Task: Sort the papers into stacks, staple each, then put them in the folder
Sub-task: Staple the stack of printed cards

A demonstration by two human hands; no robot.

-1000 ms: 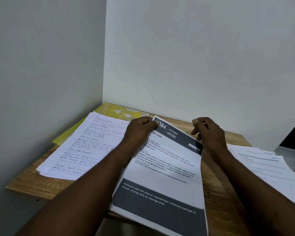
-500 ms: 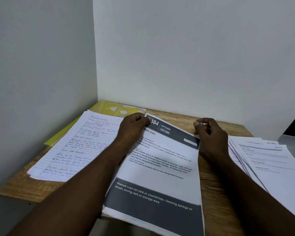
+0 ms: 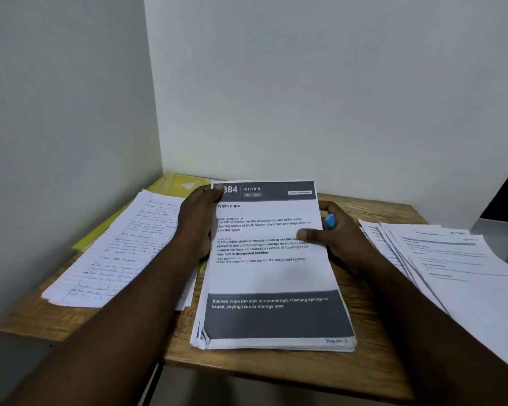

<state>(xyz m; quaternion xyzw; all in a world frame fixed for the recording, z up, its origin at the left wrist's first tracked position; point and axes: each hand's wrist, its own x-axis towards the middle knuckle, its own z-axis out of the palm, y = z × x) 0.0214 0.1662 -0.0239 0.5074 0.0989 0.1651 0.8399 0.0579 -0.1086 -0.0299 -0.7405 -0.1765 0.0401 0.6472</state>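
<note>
Handwritten sheets lie left, partly over the yellow folder in the corner. Left hand grips the printed stack at its top-left corner. The stack was skewed a second ago and is now squared, mid-table. Right hand pinches its right edge, thumb on top, with a small blue object tucked in the fingers. Loose prints far right. Stack looks ready for stapling.

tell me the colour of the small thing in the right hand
The small thing is bright blue, seen in the head view.
</note>
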